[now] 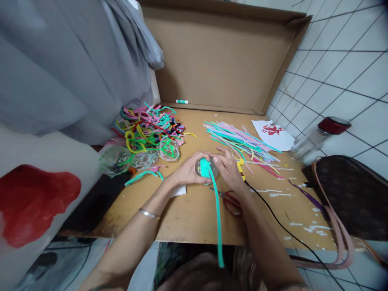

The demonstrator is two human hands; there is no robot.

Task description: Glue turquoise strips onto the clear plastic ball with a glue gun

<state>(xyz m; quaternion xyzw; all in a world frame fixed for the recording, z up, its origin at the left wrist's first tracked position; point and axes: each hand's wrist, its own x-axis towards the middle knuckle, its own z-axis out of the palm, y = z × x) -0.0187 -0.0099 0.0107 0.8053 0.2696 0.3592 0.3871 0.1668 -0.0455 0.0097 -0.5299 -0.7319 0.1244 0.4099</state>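
Note:
Between my hands is a small clear round object (pixel 198 167) with turquoise pipe cleaner (pixel 205 168) wrapped around its middle. A long turquoise strand (pixel 218 214) hangs from it past the table's front edge. My left hand (pixel 191 167) curls around the object's left side, thumb below. On the right side, my right hand (pixel 227 167) presses its thumb against the object near the strand, other fingers behind it. Red-handled scissors (pixel 233 204) lie on the table below my right hand. A yellow glue gun (pixel 241 169) lies just right of that hand, its black cord running toward me.
Tangled coloured pipe cleaners (pixel 145 125) and clear round pieces (pixel 145 159) are at left, straight pipe cleaners (pixel 242 141) at back right. A bottle (pixel 315 139) and brown bag (pixel 351 194) stand right. Cardboard (pixel 215 60) rises behind; a black flat object (pixel 97 202) lies left.

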